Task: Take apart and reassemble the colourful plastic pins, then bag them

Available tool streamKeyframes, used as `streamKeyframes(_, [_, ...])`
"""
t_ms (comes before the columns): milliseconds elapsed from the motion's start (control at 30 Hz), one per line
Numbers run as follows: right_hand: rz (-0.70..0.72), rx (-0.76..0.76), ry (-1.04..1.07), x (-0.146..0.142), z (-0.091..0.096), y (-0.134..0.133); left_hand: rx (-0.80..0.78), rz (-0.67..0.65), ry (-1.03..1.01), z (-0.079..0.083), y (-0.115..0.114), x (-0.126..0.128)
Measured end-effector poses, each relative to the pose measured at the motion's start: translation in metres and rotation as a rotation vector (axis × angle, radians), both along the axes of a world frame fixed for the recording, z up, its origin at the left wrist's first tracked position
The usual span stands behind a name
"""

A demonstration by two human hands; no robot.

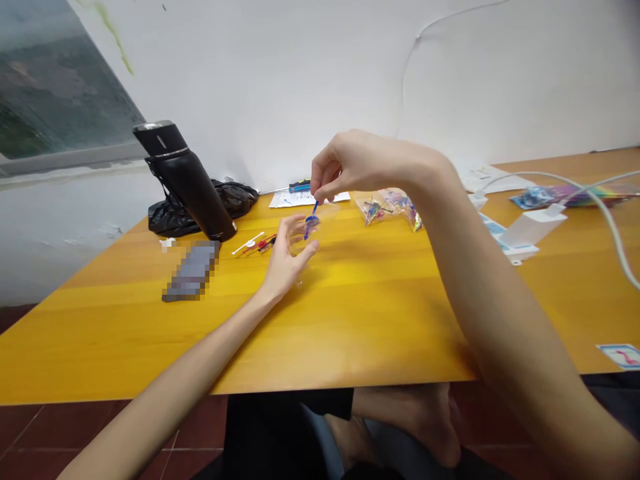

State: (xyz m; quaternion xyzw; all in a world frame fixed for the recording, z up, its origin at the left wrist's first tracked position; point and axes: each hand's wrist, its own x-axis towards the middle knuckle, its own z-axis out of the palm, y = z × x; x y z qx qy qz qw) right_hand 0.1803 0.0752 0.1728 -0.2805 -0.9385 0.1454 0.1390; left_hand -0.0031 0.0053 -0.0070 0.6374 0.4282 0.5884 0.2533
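Note:
My right hand point(330, 170) reaches in from above, thumb and fingers pinched on the top of a thin blue plastic stick point(312, 221) with a rounded middle. The stick points down beside my left hand point(289, 257). My left fingers and thumb curve around a clear, see-through plastic piece point(327, 219), seemingly a small bag; its outline is hard to make out. The blue stick's lower part appears inside or behind this clear plastic; I cannot tell which. Just left of my left hand, similar white point(250, 245) and red sticks point(262, 245) lie on the table, with something black beside them.
A black bottle point(187, 187) stands at the left by a black plastic bag point(235, 197) and a blurred-out phone point(193, 270). Bags of small colourful pieces point(383, 205) lie behind my hands. A white charger point(535, 227) with cables is on the right of the wooden table point(310, 347).

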Motion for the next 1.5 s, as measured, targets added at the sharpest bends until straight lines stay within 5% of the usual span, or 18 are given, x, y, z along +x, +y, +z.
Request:
streamKeyframes(333, [0.079, -0.136, -0.142, -0.015, -0.014, 0.001, 0.008, -0.020, -0.025, 0.000, 0.000, 0.000])
streamKeyframes(733, [0.178, -0.091, -0.215, -0.012, -0.010, 0.001, -0.014, -0.011, -0.054, 0.004, -0.001, 0.000])
streamKeyframes(1067, [0.089, -0.122, -0.078, -0.001, -0.017, 0.015, -0.023, -0.014, -0.054, 0.007, -0.001, -0.003])
streamKeyframes(1500, [0.079, -0.108, -0.146, 0.008, -0.007, 0.013, -0.235, -0.139, 0.270, -0.012, 0.005, -0.014])
